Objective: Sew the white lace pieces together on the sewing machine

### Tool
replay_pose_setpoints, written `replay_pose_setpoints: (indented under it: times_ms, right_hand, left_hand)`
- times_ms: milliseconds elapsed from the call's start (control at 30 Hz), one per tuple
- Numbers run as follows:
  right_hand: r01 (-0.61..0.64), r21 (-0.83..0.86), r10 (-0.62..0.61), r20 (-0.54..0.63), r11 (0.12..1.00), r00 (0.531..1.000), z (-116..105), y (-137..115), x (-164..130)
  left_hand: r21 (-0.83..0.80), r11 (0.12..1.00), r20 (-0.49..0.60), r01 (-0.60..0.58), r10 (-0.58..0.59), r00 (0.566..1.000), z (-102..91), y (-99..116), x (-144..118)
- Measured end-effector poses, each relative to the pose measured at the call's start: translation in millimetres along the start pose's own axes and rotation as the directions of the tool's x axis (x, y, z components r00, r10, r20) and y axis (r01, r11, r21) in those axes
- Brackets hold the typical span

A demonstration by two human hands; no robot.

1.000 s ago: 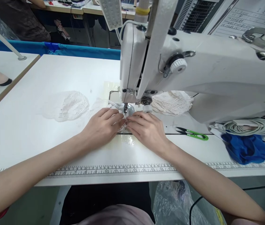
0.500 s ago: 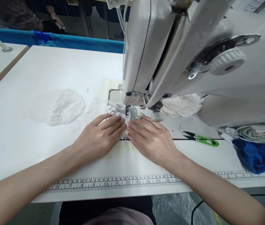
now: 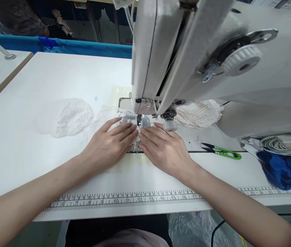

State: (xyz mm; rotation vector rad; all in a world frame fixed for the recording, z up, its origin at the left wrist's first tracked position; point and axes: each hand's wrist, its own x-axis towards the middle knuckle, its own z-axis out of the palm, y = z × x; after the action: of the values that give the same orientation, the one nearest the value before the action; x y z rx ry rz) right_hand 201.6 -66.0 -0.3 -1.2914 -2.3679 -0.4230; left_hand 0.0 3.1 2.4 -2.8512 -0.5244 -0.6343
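White lace trim [image 3: 101, 118] runs under the presser foot [image 3: 139, 119] of a sewing machine [image 3: 158, 58]. My left hand [image 3: 111, 142] lies flat on the lace just left of the foot, fingers stretched out. On the other side, my right hand [image 3: 164, 147] rests with its fingers extended, fingertips at the lace edge in front of the foot. The two hands' fingertips almost meet there. Much of the lace at the foot is hidden beneath my fingers. More of the trim spreads in a loose loop on the white table to the left.
A pile of cream lace [image 3: 199, 115] lies behind the needle, under the machine arm. Green thread snips [image 3: 222, 151] lie to the right, near a blue cloth [image 3: 287, 169] and coiled cord [image 3: 284, 144]. A printed ruler [image 3: 119, 201] follows the table's front edge.
The lace at the foot has shifted slightly away from me, with both hands moving forward a little. My camera view has shifted slightly, so the machine appears further left.
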Motion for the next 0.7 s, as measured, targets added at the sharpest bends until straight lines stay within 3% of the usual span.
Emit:
replay_pose_setpoints:
  times_ms: [700]
  right_hand:
    - [-0.010,-0.078,0.013,0.035,0.997,0.999,1.9,3.8,2.3]
  left_hand:
    - [0.036,0.998,-0.006,0.045,-0.045,0.999,2.8,-0.9,1.4]
